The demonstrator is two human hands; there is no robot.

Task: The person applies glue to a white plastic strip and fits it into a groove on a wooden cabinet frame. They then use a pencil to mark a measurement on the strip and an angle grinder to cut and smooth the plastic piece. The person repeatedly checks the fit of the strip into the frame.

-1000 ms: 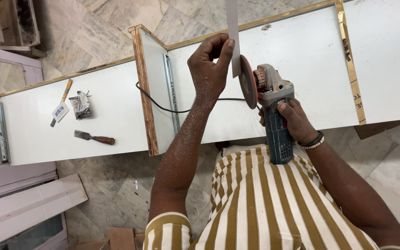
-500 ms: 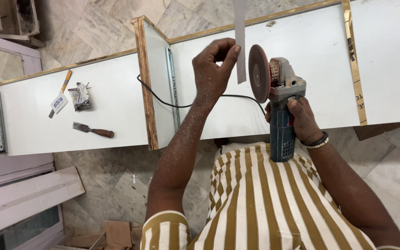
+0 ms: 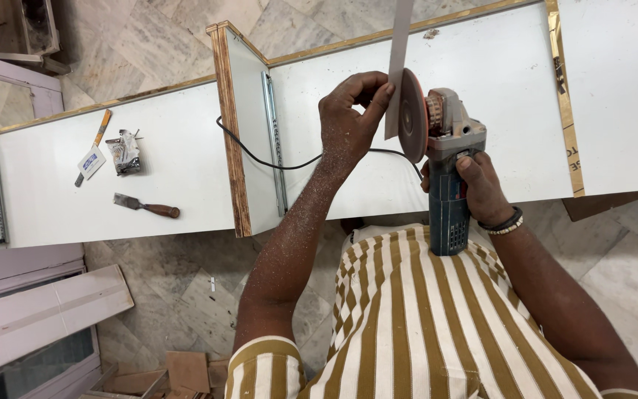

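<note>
Your left hand [image 3: 348,111] pinches the thin white laminate strip [image 3: 398,59] upright against the brown disc of the blue-handled angle grinder [image 3: 441,159] clenched in your right hand [image 3: 481,185], its edge apparently mid-trim.

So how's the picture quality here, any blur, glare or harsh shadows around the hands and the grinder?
Head view: light is even and soft, with no strong shadows on the white panel. No glare. The left hand, thin strip and angle grinder in the right hand are sharp; dust specks on the forearm show clearly. The wide lens bends the panel edges slightly.
</note>
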